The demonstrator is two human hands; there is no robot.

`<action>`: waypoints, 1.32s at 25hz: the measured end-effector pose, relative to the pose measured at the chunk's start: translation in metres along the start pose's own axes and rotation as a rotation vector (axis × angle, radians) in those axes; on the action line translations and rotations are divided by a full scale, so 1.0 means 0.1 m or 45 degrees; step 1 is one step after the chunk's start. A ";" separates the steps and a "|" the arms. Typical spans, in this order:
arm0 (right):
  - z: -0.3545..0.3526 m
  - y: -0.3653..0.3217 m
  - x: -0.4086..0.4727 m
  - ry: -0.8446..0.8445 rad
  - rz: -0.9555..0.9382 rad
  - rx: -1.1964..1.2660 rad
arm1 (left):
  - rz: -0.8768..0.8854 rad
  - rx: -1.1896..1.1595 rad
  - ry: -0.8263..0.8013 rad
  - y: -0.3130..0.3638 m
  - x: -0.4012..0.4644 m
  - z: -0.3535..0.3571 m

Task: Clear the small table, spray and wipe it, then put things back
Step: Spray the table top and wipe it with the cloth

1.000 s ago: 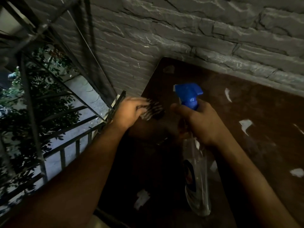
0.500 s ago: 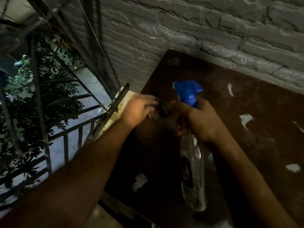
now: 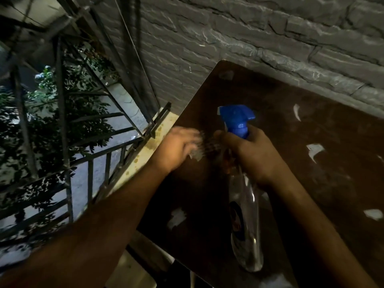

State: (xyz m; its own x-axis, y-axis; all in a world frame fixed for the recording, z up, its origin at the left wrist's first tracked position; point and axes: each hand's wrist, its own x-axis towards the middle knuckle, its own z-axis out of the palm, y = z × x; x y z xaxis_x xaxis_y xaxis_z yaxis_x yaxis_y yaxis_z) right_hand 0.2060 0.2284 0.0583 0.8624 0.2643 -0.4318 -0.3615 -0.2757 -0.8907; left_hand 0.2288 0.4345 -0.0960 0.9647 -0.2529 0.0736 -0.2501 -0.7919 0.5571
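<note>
The small brown table [image 3: 301,163] stands against a grey brick wall, its top bare apart from several white chipped patches. My right hand [image 3: 255,156] grips the neck of a clear spray bottle [image 3: 245,225] with a blue trigger head, held above the table. My left hand [image 3: 176,148] is closed on a small dark checked cloth [image 3: 204,148], blurred, over the table's left part, right next to my right hand's fingers.
A grey brick wall [image 3: 249,38] runs behind the table. To the left a black metal railing [image 3: 89,163] guards a drop, with leafy branches beyond. A pale stained ledge [image 3: 145,154] runs between railing and table.
My left hand with the cloth has shifted across the table's left part, close to my right hand. The right hand keeps holding the bottle in about the same place.
</note>
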 end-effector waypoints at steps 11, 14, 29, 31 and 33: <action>-0.07 0.14 -0.20 -0.018 -0.036 -0.083 | -0.059 0.025 0.033 0.01 -0.42 -0.08; -0.09 0.14 -0.27 -0.029 -0.036 -0.107 | 0.019 -0.047 -0.016 0.08 -1.22 -0.10; 0.63 0.29 -0.36 -0.135 0.002 -0.151 | -0.273 -0.071 0.249 -0.34 -1.32 -0.32; 0.73 0.31 -0.37 -0.162 0.002 -0.145 | -0.261 -0.062 0.234 -0.22 -1.29 -0.17; 0.82 0.30 -0.41 -0.174 0.017 -0.137 | -0.098 -0.070 0.093 -0.04 -1.75 -0.09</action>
State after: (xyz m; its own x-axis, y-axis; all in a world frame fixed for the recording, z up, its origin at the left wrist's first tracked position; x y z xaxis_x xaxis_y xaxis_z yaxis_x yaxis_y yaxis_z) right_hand 0.1307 0.2849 0.0378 0.7989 0.3814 -0.4651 -0.3261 -0.3751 -0.8677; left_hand 0.0621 0.4872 -0.1039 0.9848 -0.1496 0.0879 -0.1720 -0.7753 0.6077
